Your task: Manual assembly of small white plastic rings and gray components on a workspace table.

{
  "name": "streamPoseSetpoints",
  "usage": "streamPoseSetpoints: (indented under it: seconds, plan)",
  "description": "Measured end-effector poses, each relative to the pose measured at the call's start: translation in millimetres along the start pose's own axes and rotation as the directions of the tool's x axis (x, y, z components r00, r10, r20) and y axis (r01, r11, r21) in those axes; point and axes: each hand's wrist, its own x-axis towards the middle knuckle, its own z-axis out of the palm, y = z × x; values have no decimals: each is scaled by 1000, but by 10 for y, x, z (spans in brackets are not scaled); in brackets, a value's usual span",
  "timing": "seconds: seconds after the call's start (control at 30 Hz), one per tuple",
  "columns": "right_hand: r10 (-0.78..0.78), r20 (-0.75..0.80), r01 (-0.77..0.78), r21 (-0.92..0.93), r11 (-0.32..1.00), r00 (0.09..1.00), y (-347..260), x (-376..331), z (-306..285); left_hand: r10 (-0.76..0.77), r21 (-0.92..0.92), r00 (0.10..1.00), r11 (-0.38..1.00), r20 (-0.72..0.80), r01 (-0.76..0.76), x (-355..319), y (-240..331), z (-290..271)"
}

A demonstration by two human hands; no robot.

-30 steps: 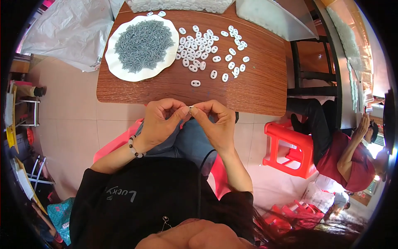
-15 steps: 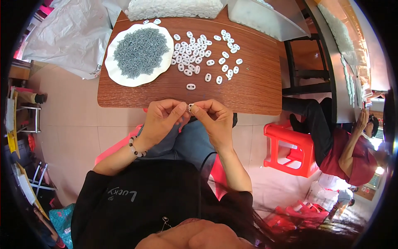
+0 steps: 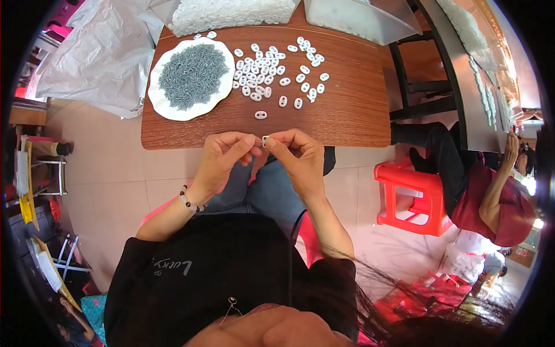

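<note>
Small white oval piece — pinched between fingertips of left hand and right hand, both closed on it, just off the near edge of the wooden counter. On counter: scattered white oval pieces, white plate of grey parts — well apart from hands.

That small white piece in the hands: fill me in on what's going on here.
A seated person pinches one small white oval plastic piece between the fingers of the left hand and right hand, at the near edge of the brown wooden table. On the table lie a scatter of loose white oval pieces and a white plate of small grey parts.
</note>
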Motion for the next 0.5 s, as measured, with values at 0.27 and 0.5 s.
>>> streamPoseSetpoints:
  seconds: [0.27, 0.5]
  plan:
    - [3, -37, -4, -7, 1000, 999, -12, 30, -35, -23, 10, 1000, 1000, -3, 23, 63, 81, 48]
    - [31, -38, -30, 25, 999, 999, -18, 104, -47, -39, 24, 998, 999, -42, 40, 159, 36, 55]
